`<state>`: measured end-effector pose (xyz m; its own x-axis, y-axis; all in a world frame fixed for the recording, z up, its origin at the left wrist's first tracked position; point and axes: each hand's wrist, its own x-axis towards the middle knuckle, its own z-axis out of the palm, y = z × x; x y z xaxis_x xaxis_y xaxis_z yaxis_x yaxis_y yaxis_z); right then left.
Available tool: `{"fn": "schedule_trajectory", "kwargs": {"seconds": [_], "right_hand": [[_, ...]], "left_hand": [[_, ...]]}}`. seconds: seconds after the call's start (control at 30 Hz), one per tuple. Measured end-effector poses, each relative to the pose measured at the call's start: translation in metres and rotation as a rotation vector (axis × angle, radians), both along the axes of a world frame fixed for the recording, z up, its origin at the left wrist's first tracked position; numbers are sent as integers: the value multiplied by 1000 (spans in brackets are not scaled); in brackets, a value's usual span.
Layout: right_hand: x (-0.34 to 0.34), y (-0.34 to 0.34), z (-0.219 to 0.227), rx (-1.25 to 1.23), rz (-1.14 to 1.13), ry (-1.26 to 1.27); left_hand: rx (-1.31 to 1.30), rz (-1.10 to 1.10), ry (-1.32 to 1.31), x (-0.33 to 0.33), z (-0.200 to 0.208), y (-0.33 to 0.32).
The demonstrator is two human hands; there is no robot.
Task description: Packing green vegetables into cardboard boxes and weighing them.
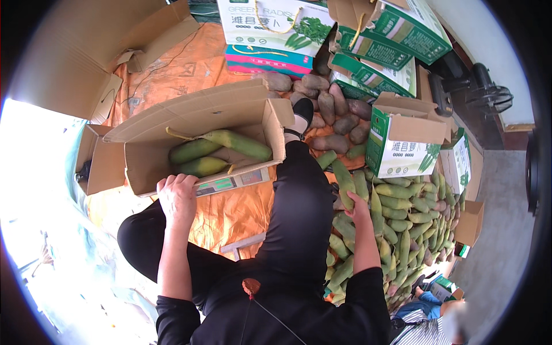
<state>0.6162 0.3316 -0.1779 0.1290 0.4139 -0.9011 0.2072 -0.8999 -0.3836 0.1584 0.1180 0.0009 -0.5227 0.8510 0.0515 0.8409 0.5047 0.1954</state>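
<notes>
The person's bent right leg (299, 195) stands between the open box (195, 118) and the radish pile (405, 215), its foot by the box's far right corner. Purple roots (339, 112) crowd beyond that corner, gift boxes (273, 23) behind them; a white carton (402, 144) stands at the pile's far edge (another person (422, 328) shows at lower right).

The left hand (177, 198) has its fingers hooked over the box's near edge, toward the near left corner, holding nothing loose. The right hand (359, 211) is closed around the lower end of a radish (345, 181) at the pile's left edge.

The box's top gapes, flaps spread; bare orange sheet (215, 227) shows before its near edge.

The box is brown cardboard; three smooth, tapering green radishes (238, 144) lie inside. The sheet is creased.
</notes>
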Motion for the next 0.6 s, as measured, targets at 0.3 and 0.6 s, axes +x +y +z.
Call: {"fn": "schedule_trajectory", "kwargs": {"seconds": [0.3,0.6], "right_hand": [[-64,13,199,613,250,265],[-236,37,322,718,1185,295]], "left_hand": [[26,-12,10,-4,-8,-7],[5,-23,40,-6,-10,-13]]}}
